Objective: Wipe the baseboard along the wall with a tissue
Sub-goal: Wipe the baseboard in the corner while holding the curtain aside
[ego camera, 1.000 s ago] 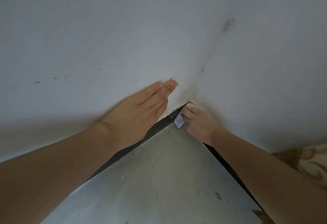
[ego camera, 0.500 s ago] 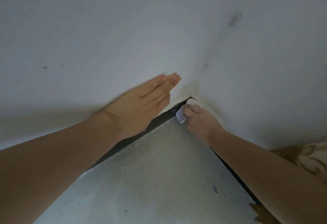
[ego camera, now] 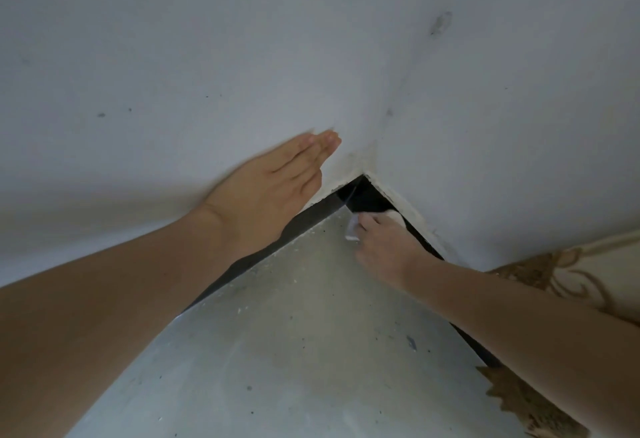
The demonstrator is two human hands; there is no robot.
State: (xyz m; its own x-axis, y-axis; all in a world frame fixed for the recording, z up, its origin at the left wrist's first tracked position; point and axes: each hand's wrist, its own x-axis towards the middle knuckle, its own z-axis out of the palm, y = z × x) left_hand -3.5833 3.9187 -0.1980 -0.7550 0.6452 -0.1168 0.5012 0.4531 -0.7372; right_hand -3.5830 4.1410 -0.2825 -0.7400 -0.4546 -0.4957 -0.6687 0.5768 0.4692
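Head view first, and we take the room corner [ego camera: 363, 174] as our landmark, where the two walls meet above the floor [ego camera: 294, 333]. Left of the corner, our left hand [ego camera: 273, 188] lies flat on the left wall [ego camera: 173, 74], fingers straight and together, holding nothing; it looks like a brace only. Below it a dark baseboard [ego camera: 304, 221] runs from the corner down and to the left along that wall. At the corner itself the dark strip is bare. Just right of and below the corner, our right hand [ego camera: 384, 247] has its fingers curled over a white tissue [ego camera: 353, 228], pressed to the second run of baseboard, which stretches from the corner down and to the right, toward the patterned fabric [ego camera: 554, 271]. The tissue peeks out on the corner side of the fingers and again at the wall side. We judge that this right run, with its long axis slanting away from the corner toward our own body, is what the stroke must follow, and that the right hand, already on it, is the one to do it.
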